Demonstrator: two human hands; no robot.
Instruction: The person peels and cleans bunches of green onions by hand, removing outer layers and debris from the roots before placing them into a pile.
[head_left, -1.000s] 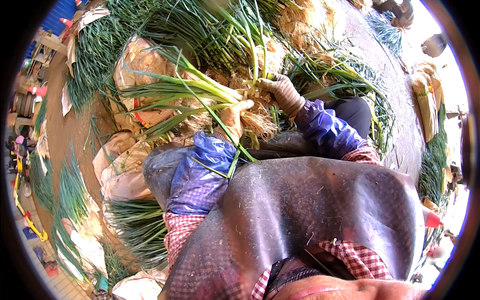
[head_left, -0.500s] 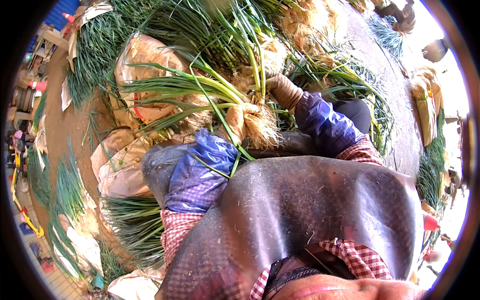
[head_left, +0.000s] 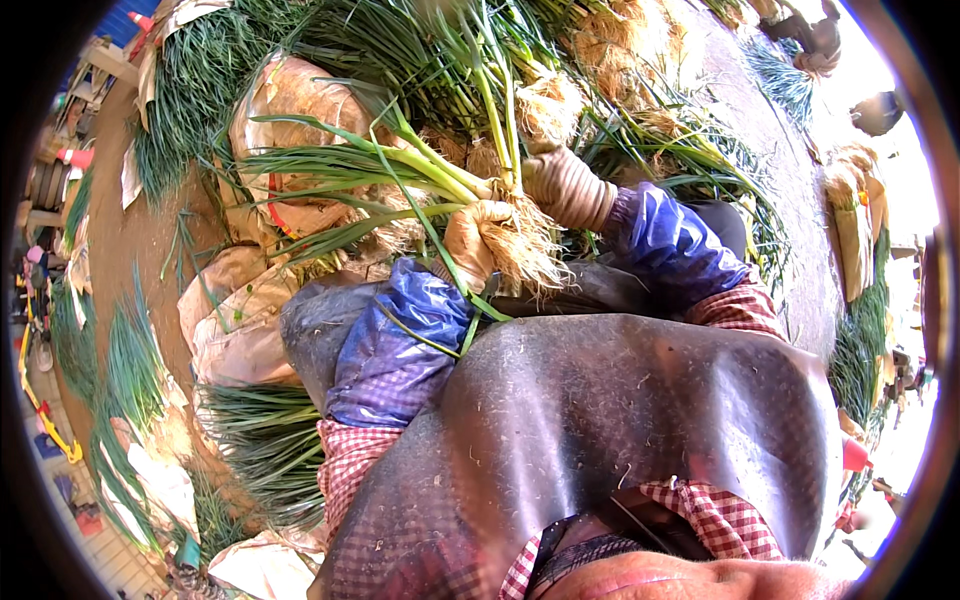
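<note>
My left hand [head_left: 472, 242], in a tan glove, is closed around a bunch of long green onions [head_left: 445, 178]. Their leaves fan out to the left, and the pale, stringy roots [head_left: 528, 250] hang past the hand on the right. A few more green onion stalks [head_left: 505, 130] stand nearly upright across the root end of this bunch. My right hand [head_left: 570, 188], also gloved, is curled closed against the base of those upright stalks; its fingertips are partly hidden. Both hands are above my lap, in front of the dark apron [head_left: 600, 400].
A large heap of green onions [head_left: 400, 60] lies just beyond my hands, with root clumps [head_left: 625, 50] at its right. Stuffed pale sacks [head_left: 300, 110] are at the left. More onion bundles [head_left: 265, 440] lie by my left side. Another person's hand [head_left: 820, 45] shows at the far right.
My right hand has shifted slightly right and down, showing more of the glove's back. The upright stalks have tilted a little left. My left hand keeps its hold on the bunch.
</note>
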